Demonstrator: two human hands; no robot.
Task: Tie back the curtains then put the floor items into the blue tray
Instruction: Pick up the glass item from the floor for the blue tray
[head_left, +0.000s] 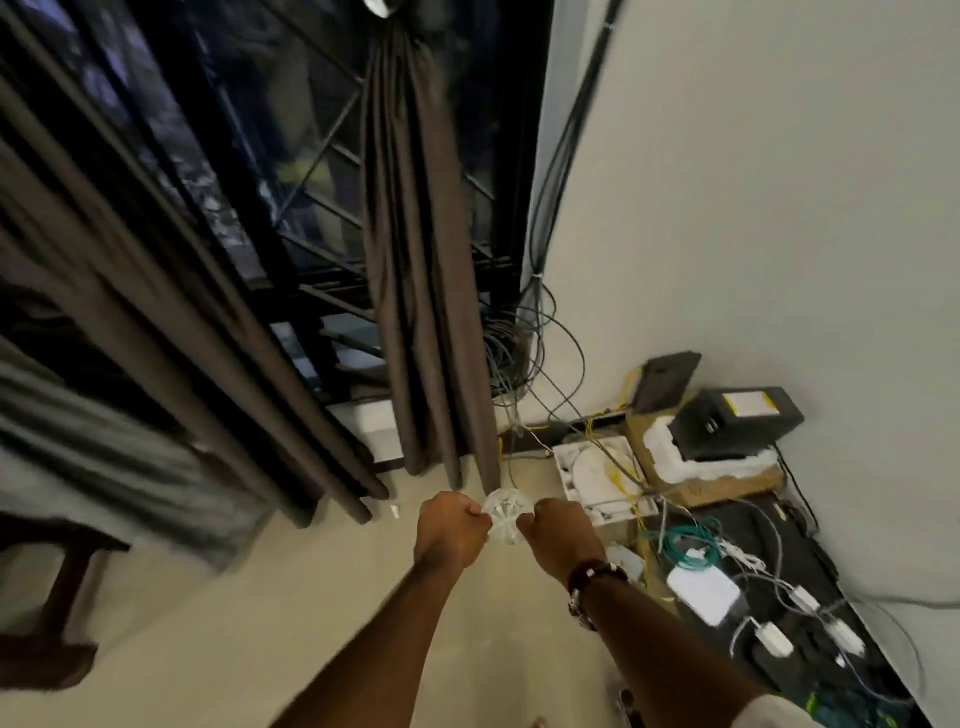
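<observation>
A grey-brown curtain (421, 249) hangs gathered at the top by a white tie in front of the dark window. A second, wider curtain (156, 291) hangs loose at the left. Just below the gathered curtain's hem, both my hands hold one small clear plastic item (506, 517) between them. My left hand (453, 525) pinches its left side and my right hand (558, 527), with a watch on the wrist, pinches its right side. The blue tray is not in view.
Tangled cables (524, 348) hang in the window corner. Along the right wall lie a cardboard box with white foam (711, 467), black devices (737, 421), a white adapter (704, 592) and green cable (691, 545). Dark wooden furniture (57, 597) stands at the left. A small white scrap (395, 512) lies on the beige floor.
</observation>
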